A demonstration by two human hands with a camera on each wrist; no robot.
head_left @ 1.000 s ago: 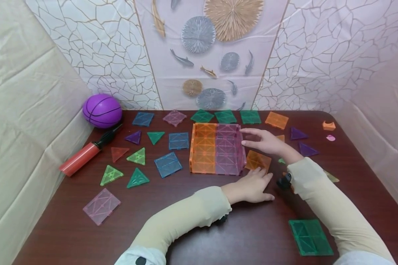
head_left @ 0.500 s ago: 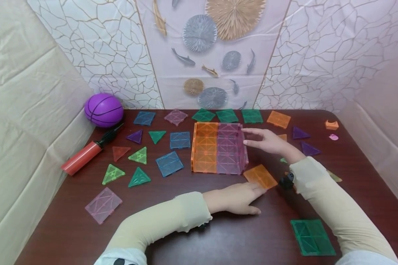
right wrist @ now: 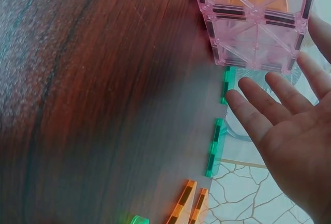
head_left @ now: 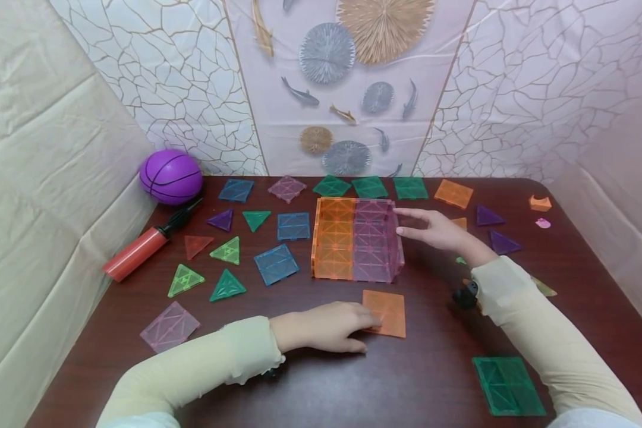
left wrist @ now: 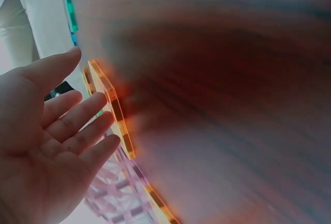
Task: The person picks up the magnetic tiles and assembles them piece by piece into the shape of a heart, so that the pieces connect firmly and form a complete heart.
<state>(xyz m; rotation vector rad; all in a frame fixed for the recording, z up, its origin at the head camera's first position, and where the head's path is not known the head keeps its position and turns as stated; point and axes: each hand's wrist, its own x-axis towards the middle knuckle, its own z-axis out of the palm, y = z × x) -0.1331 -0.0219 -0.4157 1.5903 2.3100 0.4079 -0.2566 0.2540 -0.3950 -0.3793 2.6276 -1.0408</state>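
A low box of orange and pink translucent tiles (head_left: 355,241) stands mid-table. My left hand (head_left: 361,326) lies flat in front of it, straight fingers pressing the left edge of a loose orange square tile (head_left: 387,313). In the left wrist view the fingers (left wrist: 85,125) touch that orange tile (left wrist: 111,105) edge-on. My right hand (head_left: 406,221) hovers open at the box's right side, fingers extended toward the pink wall (right wrist: 256,22). The right wrist view shows the open hand (right wrist: 269,115) a little apart from it.
Loose triangles (head_left: 227,251) and blue squares (head_left: 275,263) lie left of the box. Green tiles (head_left: 369,187) line the back, and a green double tile (head_left: 508,385) lies front right. A purple ball (head_left: 171,176) and red pump (head_left: 136,252) sit at the left edge. Cloth walls enclose the table.
My left hand has slid the orange square tile from beside the box's right front corner toward me and to the left. The right hand has stayed by the pink wall.
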